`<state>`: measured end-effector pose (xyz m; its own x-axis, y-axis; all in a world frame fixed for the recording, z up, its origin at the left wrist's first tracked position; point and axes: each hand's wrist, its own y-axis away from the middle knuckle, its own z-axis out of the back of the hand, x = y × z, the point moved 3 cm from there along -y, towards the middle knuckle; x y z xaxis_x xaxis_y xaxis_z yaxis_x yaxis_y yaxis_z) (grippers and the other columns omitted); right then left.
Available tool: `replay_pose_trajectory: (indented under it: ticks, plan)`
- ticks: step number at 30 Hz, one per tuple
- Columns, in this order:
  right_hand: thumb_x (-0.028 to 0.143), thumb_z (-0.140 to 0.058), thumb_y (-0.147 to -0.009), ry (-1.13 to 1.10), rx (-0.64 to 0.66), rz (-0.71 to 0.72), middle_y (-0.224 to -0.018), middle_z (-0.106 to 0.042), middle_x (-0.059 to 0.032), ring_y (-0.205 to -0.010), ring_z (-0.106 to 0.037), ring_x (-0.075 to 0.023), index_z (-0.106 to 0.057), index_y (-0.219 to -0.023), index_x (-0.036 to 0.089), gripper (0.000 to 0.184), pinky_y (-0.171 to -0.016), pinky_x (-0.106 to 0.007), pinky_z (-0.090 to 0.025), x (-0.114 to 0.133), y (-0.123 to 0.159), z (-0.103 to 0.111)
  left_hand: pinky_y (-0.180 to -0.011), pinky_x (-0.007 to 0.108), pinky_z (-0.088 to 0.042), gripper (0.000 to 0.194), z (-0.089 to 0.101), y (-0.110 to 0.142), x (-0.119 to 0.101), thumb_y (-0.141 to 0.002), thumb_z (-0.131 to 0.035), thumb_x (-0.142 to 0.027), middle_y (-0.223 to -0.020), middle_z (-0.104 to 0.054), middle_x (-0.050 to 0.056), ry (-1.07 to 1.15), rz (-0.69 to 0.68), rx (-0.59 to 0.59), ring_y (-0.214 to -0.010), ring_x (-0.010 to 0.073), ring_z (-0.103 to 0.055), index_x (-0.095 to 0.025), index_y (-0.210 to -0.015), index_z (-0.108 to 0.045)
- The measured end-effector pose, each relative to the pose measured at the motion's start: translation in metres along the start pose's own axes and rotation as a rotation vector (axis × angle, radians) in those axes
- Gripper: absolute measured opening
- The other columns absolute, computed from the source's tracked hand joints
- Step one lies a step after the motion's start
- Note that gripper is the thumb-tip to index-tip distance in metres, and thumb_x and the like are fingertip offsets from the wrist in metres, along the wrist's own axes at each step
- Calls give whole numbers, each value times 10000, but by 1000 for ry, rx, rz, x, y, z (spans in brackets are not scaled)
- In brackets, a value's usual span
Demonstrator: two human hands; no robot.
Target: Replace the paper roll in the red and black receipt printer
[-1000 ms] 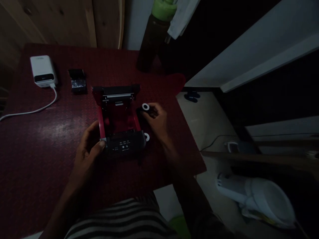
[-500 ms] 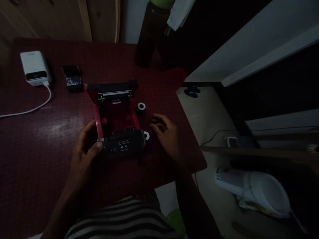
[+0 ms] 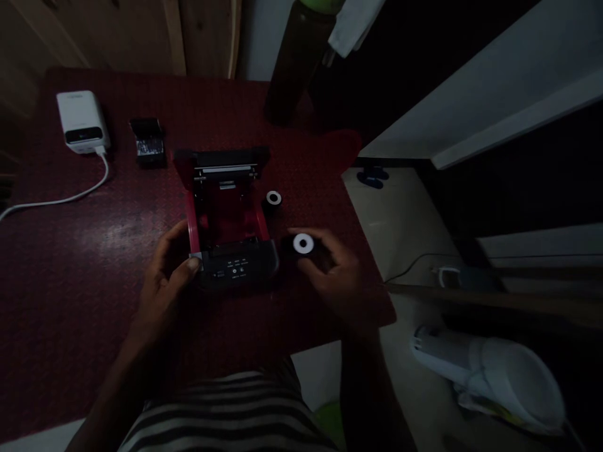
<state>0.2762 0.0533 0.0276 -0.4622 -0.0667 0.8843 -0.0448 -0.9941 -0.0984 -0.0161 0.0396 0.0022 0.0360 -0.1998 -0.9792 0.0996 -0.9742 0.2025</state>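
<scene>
A small red and black printer (image 3: pixel 238 260) sits on the table with its lid (image 3: pixel 221 158) raised and its red inner bay exposed. My left hand (image 3: pixel 167 270) grips the printer's front left corner, thumb on top and fingers along the side. To the right of the printer, my right hand (image 3: pixel 336 263) has thumb and fingers around a white paper roll (image 3: pixel 309 242) with a dark core. Another small roll (image 3: pixel 274 198), its white end facing up, stands beside the printer's right wall.
A white power bank (image 3: pixel 82 116) with a cable (image 3: pixel 61 202) and a small black case (image 3: pixel 149 144) are at the back left of the red table (image 3: pixel 94 301). A tall bottle (image 3: pixel 294 69) stands behind. The table's right edge drops to the floor.
My right hand has closed around the white roll, which has come away from the printer's right side. My left hand keeps its hold on the printer. The view has shifted slightly.
</scene>
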Motion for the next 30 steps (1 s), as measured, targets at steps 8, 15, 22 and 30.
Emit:
replay_pose_trajectory:
  ticks: [8,15,22,30]
  plan:
    - [49,-658,-1061,468,321,561,-1234,-854,-93,-1171,-764,-294,-784,-1286,221,310,-1092,-477,-604,99,-46,-28,-1225,511,-584,642,-4,2,-5,-1004,-818,-498,-1608,-732,77,29,10,-9,-1488,373,-689,-319,-1605,-684]
    - [-14,-580,-1077,916,529,419,-1079,-876,-180,-1122,-757,-334,-853,-1113,124,307,-927,-443,-576,103,-72,-90,-1142,488,-633,664,-6,2,-11,-1000,-806,-487,-1582,-746,102,26,-4,10,-1419,361,-741,-290,-1618,-663]
    - [4,-661,-1037,946,557,379,-865,-857,-112,-705,-753,-243,-863,-965,201,291,-617,-362,-459,94,-91,-105,-1257,507,-565,648,-6,4,-13,-1022,-810,-500,-1662,-691,75,47,21,30,-1529,355,-665,-330,-1628,-653]
    - [-34,-576,-1032,504,569,444,-1181,-889,-55,-1068,-832,-247,-871,-1239,281,479,-965,-396,-659,83,-80,-80,-1288,531,-535,643,-7,7,-17,-1028,-801,-493,-1681,-671,89,44,30,26,-1579,375,-619,-317,-1628,-651]
